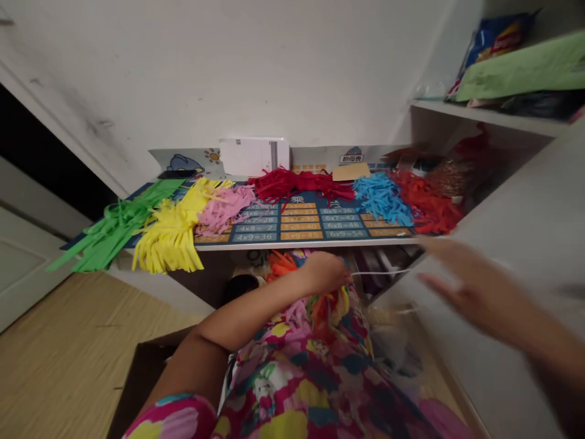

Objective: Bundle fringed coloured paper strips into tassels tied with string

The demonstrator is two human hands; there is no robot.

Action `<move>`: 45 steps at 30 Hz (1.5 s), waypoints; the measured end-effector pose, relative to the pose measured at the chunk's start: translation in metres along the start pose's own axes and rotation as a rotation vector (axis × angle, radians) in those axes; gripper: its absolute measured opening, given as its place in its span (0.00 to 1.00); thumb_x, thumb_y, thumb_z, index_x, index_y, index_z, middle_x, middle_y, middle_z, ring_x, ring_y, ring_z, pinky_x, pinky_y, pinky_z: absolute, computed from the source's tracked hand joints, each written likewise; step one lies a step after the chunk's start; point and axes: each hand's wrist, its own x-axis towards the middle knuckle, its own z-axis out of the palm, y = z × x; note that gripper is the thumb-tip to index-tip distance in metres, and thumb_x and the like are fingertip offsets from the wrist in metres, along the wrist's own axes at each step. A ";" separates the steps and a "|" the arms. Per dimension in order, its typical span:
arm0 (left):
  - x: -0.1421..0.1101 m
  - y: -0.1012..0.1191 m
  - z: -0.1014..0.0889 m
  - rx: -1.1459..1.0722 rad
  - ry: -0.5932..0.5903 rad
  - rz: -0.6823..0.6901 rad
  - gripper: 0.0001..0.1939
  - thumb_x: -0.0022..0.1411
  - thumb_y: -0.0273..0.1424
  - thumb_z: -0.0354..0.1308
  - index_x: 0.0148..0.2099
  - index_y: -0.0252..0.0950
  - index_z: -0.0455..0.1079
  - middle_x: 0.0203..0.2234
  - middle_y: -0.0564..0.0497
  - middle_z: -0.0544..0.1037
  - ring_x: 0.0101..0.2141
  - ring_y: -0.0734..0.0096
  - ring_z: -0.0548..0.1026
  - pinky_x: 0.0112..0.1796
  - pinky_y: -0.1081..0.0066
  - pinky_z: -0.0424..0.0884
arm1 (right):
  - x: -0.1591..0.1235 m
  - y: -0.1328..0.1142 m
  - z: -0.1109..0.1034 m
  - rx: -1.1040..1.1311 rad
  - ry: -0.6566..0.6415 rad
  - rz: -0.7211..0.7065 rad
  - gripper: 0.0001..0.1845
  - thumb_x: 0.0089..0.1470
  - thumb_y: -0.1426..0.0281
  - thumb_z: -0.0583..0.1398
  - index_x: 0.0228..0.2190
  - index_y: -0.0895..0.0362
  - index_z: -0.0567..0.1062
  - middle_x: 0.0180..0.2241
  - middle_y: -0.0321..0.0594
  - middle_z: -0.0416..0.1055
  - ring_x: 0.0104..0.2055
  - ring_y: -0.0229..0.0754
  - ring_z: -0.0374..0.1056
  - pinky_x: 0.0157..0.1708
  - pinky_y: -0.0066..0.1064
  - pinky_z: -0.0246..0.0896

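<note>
"What has the left hand (pixel 325 272) got, there in the middle?"

"It's curled nearly closed, fingertips pinching a thin, smooth white string (pixel 381 273). The string runs almost level out to three o'clock, long axis side to side, its far end toward the right hand (pixel 475 299)."

"And that right hand?"

"At three o'clock, blurred, fingers stretched and thumb apart, so open. Seems to me the string ends between thumb and fingers, but I can't tell if they touch it."

"Something shaggy hangs under the left hand."

"An orange tassel (pixel 323 317), crinkled strips pointing down to six o'clock over the flowery dress (pixel 292 390), with yellow and pink strips beside it."

"What about the shelf top (pixel 301 247)?"

"Fringes on a printed times-table sheet (pixel 301 227): flat, ribbony green fringe (pixel 123 222) at ten o'clock, thick yellow fringe (pixel 169 241) at eleven, the curly pink fringe (pixel 225 208) touching it. Crumpled red fringe (pixel 301 184) lies lengthwise at twelve, frizzy blue fringe (pixel 384 198) at one, orange-red fringe (pixel 429 204) at two."

"Behind them?"

"A white rectangular box (pixel 251 157) near the wall, and a flat tan card (pixel 351 172) by the red fringe."
</note>
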 end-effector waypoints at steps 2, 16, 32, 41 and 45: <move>0.004 0.005 0.007 0.000 -0.024 -0.008 0.19 0.70 0.41 0.53 0.40 0.35 0.81 0.36 0.40 0.84 0.39 0.55 0.82 0.32 0.70 0.70 | 0.003 -0.025 0.063 0.177 -0.188 -0.056 0.27 0.59 0.65 0.55 0.58 0.58 0.69 0.57 0.53 0.71 0.58 0.56 0.68 0.59 0.54 0.62; -0.032 -0.092 0.004 -0.389 0.245 -0.049 0.06 0.60 0.25 0.63 0.37 0.36 0.82 0.29 0.49 0.80 0.35 0.67 0.76 0.37 0.73 0.67 | 0.027 -0.007 0.120 0.690 -0.272 0.455 0.20 0.48 0.53 0.63 0.32 0.56 0.83 0.18 0.34 0.68 0.21 0.37 0.60 0.22 0.28 0.51; -0.035 -0.101 -0.005 -0.734 0.336 -0.056 0.09 0.60 0.34 0.65 0.39 0.36 0.83 0.29 0.50 0.81 0.29 0.72 0.75 0.32 0.75 0.65 | 0.032 -0.011 0.117 0.524 -0.106 0.054 0.18 0.60 0.55 0.59 0.39 0.50 0.85 0.22 0.38 0.74 0.24 0.39 0.68 0.25 0.29 0.57; -0.020 -0.105 -0.001 -0.497 0.162 -0.289 0.11 0.61 0.34 0.61 0.31 0.33 0.79 0.23 0.52 0.80 0.26 0.73 0.74 0.27 0.76 0.61 | 0.052 0.001 0.135 0.521 -0.265 0.362 0.27 0.47 0.46 0.63 0.13 0.54 0.70 0.15 0.35 0.65 0.19 0.36 0.56 0.22 0.30 0.41; -0.012 -0.087 0.008 -0.420 0.233 -0.384 0.16 0.67 0.36 0.53 0.33 0.33 0.78 0.27 0.48 0.81 0.30 0.68 0.75 0.29 0.73 0.61 | 0.048 -0.012 0.151 0.919 -0.274 0.600 0.28 0.45 0.44 0.62 0.15 0.55 0.68 0.13 0.32 0.57 0.18 0.33 0.48 0.20 0.29 0.38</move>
